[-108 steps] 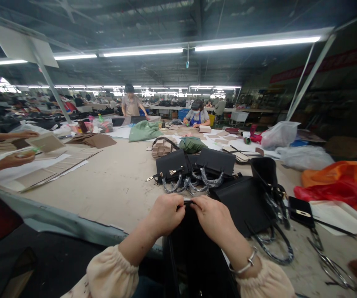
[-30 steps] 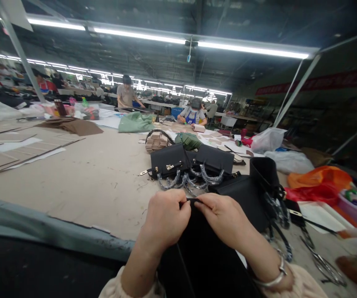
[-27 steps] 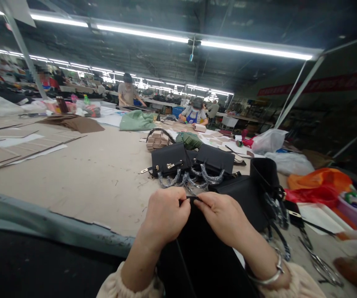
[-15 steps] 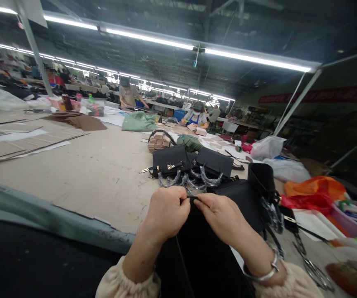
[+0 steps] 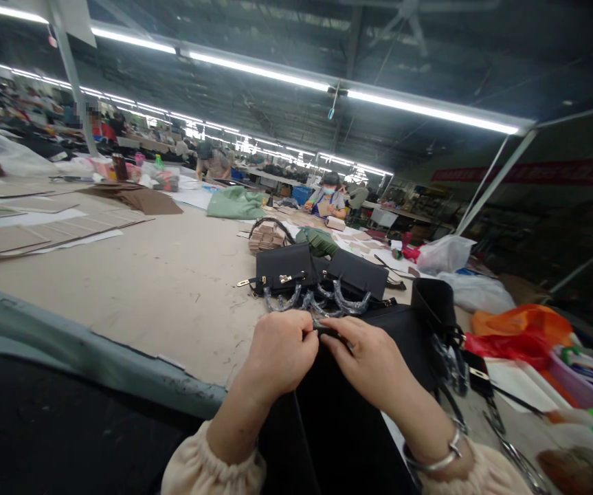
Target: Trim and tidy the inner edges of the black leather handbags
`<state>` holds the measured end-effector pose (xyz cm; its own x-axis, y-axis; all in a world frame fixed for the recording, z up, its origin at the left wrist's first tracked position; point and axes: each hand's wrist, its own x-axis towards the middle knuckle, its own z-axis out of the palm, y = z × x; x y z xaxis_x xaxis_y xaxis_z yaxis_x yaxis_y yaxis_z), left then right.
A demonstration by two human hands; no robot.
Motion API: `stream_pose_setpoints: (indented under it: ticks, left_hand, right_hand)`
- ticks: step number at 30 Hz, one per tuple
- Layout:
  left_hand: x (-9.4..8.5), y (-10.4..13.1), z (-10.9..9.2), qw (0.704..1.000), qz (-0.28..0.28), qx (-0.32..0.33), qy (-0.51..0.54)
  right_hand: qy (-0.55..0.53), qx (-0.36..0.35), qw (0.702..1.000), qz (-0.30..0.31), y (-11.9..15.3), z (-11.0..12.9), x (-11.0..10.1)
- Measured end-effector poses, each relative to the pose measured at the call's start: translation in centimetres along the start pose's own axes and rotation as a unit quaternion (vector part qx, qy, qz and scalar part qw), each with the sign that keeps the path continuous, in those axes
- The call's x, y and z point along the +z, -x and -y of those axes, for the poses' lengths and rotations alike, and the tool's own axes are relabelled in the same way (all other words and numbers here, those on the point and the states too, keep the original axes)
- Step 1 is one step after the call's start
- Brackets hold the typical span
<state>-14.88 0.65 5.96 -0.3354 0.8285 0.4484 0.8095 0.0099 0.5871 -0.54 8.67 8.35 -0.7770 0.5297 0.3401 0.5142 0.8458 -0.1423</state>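
My left hand (image 5: 282, 352) is closed in a fist on the top edge of a black piece (image 5: 345, 419) that hangs down in front of me. Close beside it, my right hand (image 5: 368, 354) pinches the same edge between thumb and fingers. Just beyond my hands lie black handbags (image 5: 283, 265) with gold clasps and plastic-wrapped handles. To the right of my hands is a larger black bag (image 5: 404, 337), with an upright black piece (image 5: 433, 302) next to it. The lower part of the held piece is too dark to make out.
The pale table (image 5: 187, 282) has a metal front edge (image 5: 121, 364). Brown panels (image 5: 69, 230) lie at left, a green cloth (image 5: 237, 203) farther back. Scissors (image 5: 520, 460), a purple basket (image 5: 579, 381) and orange and red bags (image 5: 523, 326) are at right. Several people work beyond.
The fingers of my right hand have shifted slightly on the black edge, with the index finger raised more. The view has tilted slightly. At the far left edge, part of another person's hand now shows.
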Motion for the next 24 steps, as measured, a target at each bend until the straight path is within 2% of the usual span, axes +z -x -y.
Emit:
stream_pose_setpoints:
  ticks: [5, 10, 16, 24]
  left_hand:
    - [-0.1, -0.1, 0.1, 1.0, 0.003, -0.008, -0.004]
    - [-0.8, 0.1, 0.3, 0.999, 0.029, 0.014, 0.019]
    - [-2.0, 0.6, 1.1, 0.999, 0.036, -0.022, 0.032]
    - [-2.2, 0.7, 1.9, 0.998, 0.043, -0.033, 0.036]
  right_hand:
    - [0.05, -0.005, 0.999, 0.02, -0.6, 0.6, -0.1]
    - [0.098, 0.011, 0.995, 0.02, -0.9, 0.8, -0.2]
    - [0.142, 0.046, 0.989, 0.003, -1.1, 0.2, 0.2]
    - [0.158, 0.069, 0.985, 0.004, -1.7, 1.2, 0.4]
